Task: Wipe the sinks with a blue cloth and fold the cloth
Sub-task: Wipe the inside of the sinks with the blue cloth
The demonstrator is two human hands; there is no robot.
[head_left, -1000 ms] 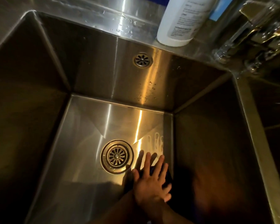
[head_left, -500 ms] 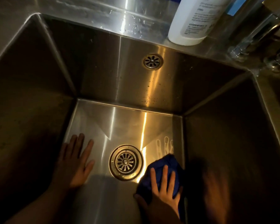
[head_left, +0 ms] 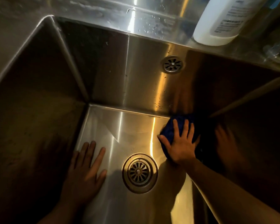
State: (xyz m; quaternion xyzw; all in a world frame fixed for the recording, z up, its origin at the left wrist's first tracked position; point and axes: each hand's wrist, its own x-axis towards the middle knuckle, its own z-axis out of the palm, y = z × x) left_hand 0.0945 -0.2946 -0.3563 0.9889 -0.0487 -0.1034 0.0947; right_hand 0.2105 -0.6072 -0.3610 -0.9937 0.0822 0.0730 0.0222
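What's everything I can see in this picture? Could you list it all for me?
Sink: one, shiny steel, fills the view.
Drain: one, steel, in the sink floor.
Overflow vent: one, steel, on the back wall.
Bottle: one, white with a printed label, on the ledge at the back right.
Cloth: one, blue, on the floor in the back right corner.
Left hand: flat on the sink floor, left of the drain.
Right hand: spread flat, pressing on the cloth.
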